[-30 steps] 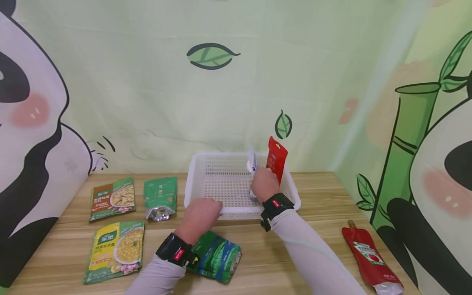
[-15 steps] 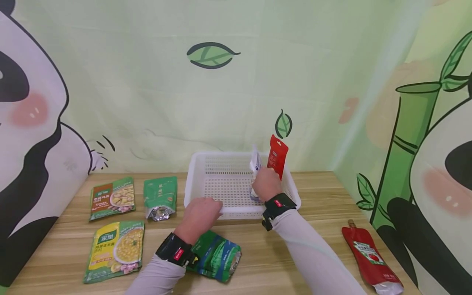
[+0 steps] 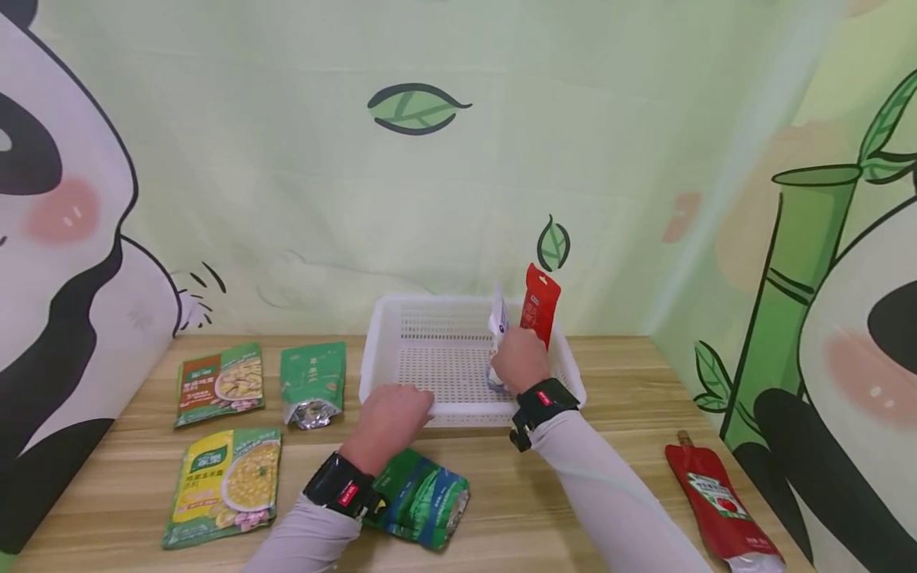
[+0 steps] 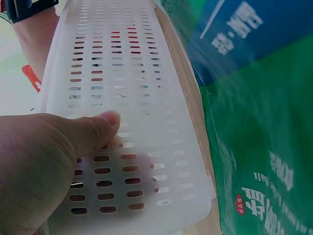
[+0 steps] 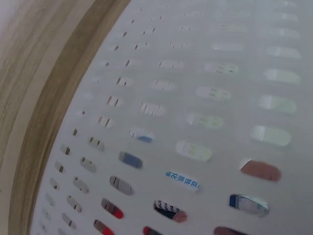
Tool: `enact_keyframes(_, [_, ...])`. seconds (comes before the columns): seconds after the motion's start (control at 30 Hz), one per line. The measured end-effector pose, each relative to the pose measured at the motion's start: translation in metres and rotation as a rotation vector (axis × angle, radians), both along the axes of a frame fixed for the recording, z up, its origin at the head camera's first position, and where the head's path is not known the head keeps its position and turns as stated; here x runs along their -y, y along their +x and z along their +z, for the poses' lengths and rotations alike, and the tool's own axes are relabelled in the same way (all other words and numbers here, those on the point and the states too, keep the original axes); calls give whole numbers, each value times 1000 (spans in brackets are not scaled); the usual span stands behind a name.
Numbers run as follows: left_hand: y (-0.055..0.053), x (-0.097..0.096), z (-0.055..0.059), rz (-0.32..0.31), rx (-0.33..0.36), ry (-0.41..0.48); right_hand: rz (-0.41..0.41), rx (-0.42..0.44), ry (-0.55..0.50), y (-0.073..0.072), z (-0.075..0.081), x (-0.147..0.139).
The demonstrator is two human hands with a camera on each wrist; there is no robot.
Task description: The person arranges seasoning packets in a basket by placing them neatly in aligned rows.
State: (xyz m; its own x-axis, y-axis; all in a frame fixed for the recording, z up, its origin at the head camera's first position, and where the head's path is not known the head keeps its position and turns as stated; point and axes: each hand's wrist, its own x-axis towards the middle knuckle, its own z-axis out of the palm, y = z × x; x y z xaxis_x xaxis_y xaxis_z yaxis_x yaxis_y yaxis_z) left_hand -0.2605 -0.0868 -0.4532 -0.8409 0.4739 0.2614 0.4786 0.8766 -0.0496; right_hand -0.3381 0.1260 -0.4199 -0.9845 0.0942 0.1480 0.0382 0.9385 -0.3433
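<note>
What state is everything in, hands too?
White basket: upright, part-filled
Left hand: gripping basket
Right hand: in basket, fingers hidden
White packet: upright
Red packet: upright, slightly tilted
Blue-striped pouch: lying, partly hidden
Red spouted pouch: lying
Yellow packet: lying flat
Brown packet: lying flat
Green pouch: lying

Head cam: from the near side of the table [image 3: 609, 509], facing forward and down, set well back, widest of the three. Left-wrist cam: close in, facing lengthwise along the basket's [image 3: 466, 414] near wall, left hand [image 4: 46, 161] foremost. Right-wrist cam: nearer than the left (slots dominate), tilted, outside the wall. Both wrist views share slotted wall.
</note>
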Motion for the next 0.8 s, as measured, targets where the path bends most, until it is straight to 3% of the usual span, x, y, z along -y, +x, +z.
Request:
enact_keyframes(0.5, [-1,2,-4,-25,-60,6,-39,96,-118,8,7,-7])
enact_keyframes(0.8, [-1,2,-2,-17,-37,-9,4,142,-231,29,14,-20])
